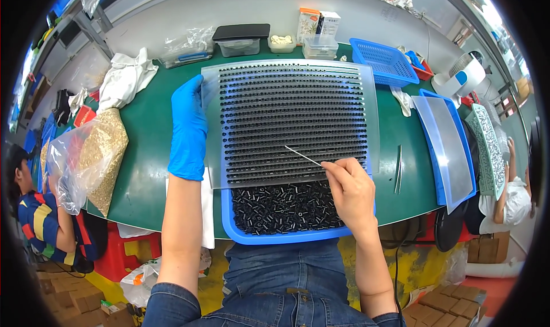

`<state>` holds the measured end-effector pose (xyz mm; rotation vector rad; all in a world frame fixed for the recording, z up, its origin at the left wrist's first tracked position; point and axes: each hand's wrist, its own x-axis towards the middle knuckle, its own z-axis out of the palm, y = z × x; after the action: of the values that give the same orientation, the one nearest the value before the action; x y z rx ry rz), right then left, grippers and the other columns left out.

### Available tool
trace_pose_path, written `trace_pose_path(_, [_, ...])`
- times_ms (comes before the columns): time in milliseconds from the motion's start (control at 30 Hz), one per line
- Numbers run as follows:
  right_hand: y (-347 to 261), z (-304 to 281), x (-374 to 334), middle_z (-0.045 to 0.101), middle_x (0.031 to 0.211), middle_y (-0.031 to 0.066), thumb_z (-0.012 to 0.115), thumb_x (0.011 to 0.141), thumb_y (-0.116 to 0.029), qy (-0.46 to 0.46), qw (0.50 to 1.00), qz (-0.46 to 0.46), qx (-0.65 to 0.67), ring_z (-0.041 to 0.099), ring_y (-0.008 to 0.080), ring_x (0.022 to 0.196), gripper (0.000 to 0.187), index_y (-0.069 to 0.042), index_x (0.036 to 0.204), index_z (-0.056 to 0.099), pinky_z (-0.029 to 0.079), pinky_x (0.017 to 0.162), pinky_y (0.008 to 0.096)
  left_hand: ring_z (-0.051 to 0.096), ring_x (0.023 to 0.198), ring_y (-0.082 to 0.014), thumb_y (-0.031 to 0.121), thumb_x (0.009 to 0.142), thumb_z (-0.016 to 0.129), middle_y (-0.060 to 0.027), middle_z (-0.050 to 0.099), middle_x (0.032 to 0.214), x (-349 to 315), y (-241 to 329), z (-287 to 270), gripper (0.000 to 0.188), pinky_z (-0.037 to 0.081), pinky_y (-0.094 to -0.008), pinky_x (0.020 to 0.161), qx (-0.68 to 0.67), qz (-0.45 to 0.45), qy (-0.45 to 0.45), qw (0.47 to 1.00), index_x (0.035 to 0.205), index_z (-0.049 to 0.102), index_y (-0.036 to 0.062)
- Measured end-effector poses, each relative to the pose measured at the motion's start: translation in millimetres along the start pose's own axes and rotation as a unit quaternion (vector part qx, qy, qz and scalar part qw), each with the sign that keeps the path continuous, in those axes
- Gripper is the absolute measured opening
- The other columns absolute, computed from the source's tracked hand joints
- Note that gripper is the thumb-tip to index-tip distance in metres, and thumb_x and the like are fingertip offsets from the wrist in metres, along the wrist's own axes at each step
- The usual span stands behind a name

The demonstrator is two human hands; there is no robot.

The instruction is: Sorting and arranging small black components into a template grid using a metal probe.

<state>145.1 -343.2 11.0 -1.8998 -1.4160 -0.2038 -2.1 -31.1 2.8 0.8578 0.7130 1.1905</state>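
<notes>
A clear plate (372, 120) with many rows of small black tubular pieces (295, 109) lies tilted over a blue tray (230, 230). My left hand (189, 129), in a blue glove, grips the plate's left edge; its thumb and fingertips are partly hidden. In my bare right hand (350, 189), a thin pale stick (303, 156) is pinched between thumb and fingers. Its tip points up and left, over the lower middle rows; whether it touches a piece I cannot tell. Loose black tubes (281, 209) fill the near part of the tray, below the plate.
Metal tweezers (398, 169) lie right of the plate. Farther right stands a blue tray with a translucent sheet (444, 149). A bag of golden bits (106, 161) sits left. Boxes and a blue basket (384, 62) line the back. Other people sit at both sides.
</notes>
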Motion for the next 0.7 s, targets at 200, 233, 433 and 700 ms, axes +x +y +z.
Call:
trace_pose_path(200, [-9.4, 8.3, -3.5, 0.062, 0.084, 0.0064, 0.070, 0.080, 0.000, -0.019, 0.999, -0.029, 0.008, 0.063, 0.0234, 0.072, 0.019, -0.006, 0.098, 0.071, 0.050, 0.062, 0.0330, 0.067, 0.091, -0.0227, 0.010, 0.090, 0.062, -0.0136, 0.068, 0.101, 2.9, 3.4, -0.8, 0.023, 0.056, -0.0362, 0.085, 0.005, 0.010, 0.005, 1.000, 0.106, 0.066, -0.0050])
trace_pose_path(233, [-10.3, 9.9, -3.8, 0.062, 0.084, 0.0061, 0.070, 0.080, 0.000, -0.020, 0.999, -0.033, 0.007, 0.063, 0.0233, 0.072, 0.020, -0.007, 0.099, 0.071, 0.050, 0.062, 0.0328, 0.067, 0.091, -0.0227, 0.010, 0.090, 0.062, -0.0136, 0.068, 0.101, 1.4, 4.9, -0.3, 0.023, 0.056, -0.0362, 0.085, 0.006, 0.010, 0.005, 1.000, 0.106, 0.066, -0.0050])
trace_pose_path(433, [-21.9, 12.7, 11.4, 0.062, 0.084, 0.0058, 0.071, 0.080, -0.001, -0.009, 0.999, -0.051, 0.005, 0.062, 0.0234, 0.072, 0.020, -0.007, 0.099, 0.071, 0.050, 0.061, 0.0333, 0.068, 0.095, -0.0251, 0.013, 0.092, 0.060, -0.0176, 0.069, 0.106, -10.4, 15.3, 5.4, 0.026, 0.056, -0.0367, 0.088, 0.018, 0.037, -0.032, 0.999, 0.109, 0.065, -0.0066])
trace_pose_path(700, [-10.5, 5.2, 14.2, 0.061, 0.083, 0.0041, 0.071, 0.080, -0.005, 0.003, 0.999, -0.043, -0.015, 0.063, 0.0227, 0.074, 0.015, -0.008, 0.095, 0.071, 0.051, 0.060, 0.0332, 0.069, 0.091, -0.0258, 0.007, 0.090, 0.064, -0.0175, 0.070, 0.102, -16.4, 19.8, 10.2, 0.023, 0.058, -0.0361, 0.084, 0.038, 0.070, -0.030, 0.996, 0.109, 0.067, -0.0064])
